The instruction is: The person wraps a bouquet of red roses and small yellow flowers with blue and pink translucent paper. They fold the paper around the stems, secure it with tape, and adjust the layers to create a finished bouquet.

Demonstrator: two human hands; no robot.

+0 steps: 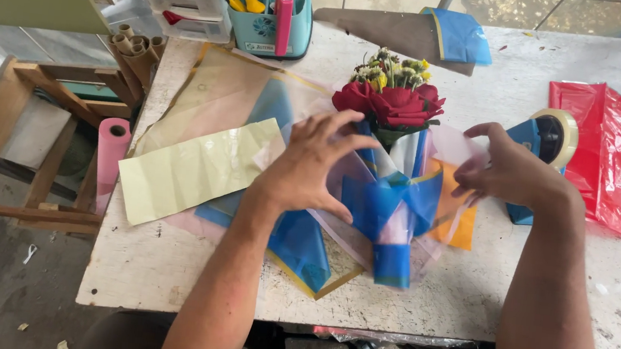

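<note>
Pink paper in a tight roll stands at the far left, just off the edge of the worn white table. Next to it, on the table, lies a pale yellow folded paper sheet, and a thin see-through tan sheet lies behind that. At the back stands a teal plastic tool holder with scissors and a yellow knife in it. The person's left hand comes next. Its fingers are spread and bent like a claw, and they press on the blue and pink wrapping paper, pinching it a little. That paper lies near the middle of the table and is folded around a small bunch of red roses with tiny yellow and white flowers. An orange sheet peeks out under the wrap. The right hand is on the other side of the flowers. It is half open, and its fingertips hold the thin pale edge of the wrap. Just behind that hand sits a blue tape holder with a roll of clear tape. Red shiny plastic sheets lie at the far right.
</note>
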